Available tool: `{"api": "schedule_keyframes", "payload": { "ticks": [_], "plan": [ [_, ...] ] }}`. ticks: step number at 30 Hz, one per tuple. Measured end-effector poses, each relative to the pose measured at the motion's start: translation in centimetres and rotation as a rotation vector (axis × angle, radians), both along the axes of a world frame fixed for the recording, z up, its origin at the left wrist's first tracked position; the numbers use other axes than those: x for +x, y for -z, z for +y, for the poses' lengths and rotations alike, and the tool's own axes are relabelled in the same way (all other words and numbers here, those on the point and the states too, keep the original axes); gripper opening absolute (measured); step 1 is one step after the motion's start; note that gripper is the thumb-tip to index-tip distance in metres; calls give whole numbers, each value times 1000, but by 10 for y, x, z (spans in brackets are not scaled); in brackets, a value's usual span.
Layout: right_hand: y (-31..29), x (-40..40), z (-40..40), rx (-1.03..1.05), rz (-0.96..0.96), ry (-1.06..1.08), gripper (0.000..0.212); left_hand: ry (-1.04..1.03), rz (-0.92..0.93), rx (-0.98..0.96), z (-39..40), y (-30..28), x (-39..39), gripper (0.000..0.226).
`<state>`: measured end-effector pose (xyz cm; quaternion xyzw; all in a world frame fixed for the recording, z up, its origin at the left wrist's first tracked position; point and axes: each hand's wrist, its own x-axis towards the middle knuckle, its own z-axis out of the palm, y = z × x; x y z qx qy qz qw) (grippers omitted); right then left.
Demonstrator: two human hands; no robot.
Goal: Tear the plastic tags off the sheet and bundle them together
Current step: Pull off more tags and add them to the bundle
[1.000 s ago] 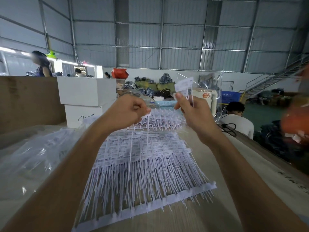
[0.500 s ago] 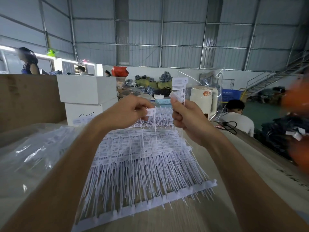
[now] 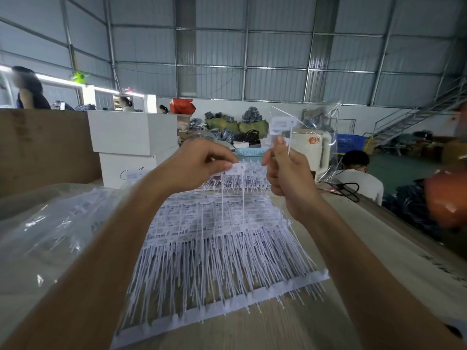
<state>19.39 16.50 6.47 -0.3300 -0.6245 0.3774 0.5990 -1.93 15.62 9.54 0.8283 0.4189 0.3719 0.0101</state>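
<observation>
A: What does the left hand [image 3: 199, 165] have?

B: Its thumb and fingers are curled in a pinch on the flat head of a single tag [image 3: 236, 170], whose thin tail hangs straight down toward the sheet [image 3: 217, 251]. A second tail hangs beside it; whether that one is also in the grip is hard to tell.

A: And the right hand [image 3: 288, 178]?

B: It is raised just beside the left, fingers closed round a small bundle of tags [image 3: 280, 127]. The heads stick up above the thumb, and the tails trail down past the wrist.

A: Where is the sheet itself?

B: It lies flat on the bench [image 3: 353, 261] below both hands, rows of white tags still joined to it, with a white strip [image 3: 227, 309] running along its near edge.

A: Anything else close by?

B: Clear plastic bags [image 3: 50, 223] holding more tags lie on the bench to the left. Behind them stand two stacked white boxes [image 3: 131, 137]. A person in a white shirt [image 3: 358, 180] sits past the bench's right edge.
</observation>
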Motion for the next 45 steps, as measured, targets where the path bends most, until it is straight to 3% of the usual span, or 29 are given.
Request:
{"api": "schedule_keyframes", "payload": {
  "ticks": [5, 9, 13, 17, 24, 33, 37, 45],
  "plan": [
    [7, -15, 2, -264, -198, 39, 58, -27, -50, 86, 2, 3, 6, 7],
    [10, -15, 3, -419, -195, 24, 66, -77, 48, 138, 3, 7, 15, 6],
    [10, -13, 4, -488, -119, -116, 51, -8, 134, 134, 2, 9, 23, 12],
    [7, -11, 2, -495, -106, -152, 38, -31, 189, 89, 0, 7, 20, 24],
    [2, -11, 0, -426, -6, -280, 26, 38, -20, -78, -8, 3, 10, 18],
    [-5, -4, -3, -400, -139, -324, 23, 182, -107, -247, -12, 0, 3, 26],
    [-15, -7, -10, -397, -206, -224, 31, 126, -60, -180, -18, -7, 3, 20],
    [-30, -20, -24, -354, -108, -220, 38, -55, 65, 78, -40, -34, -5, 15]
  ]
}}
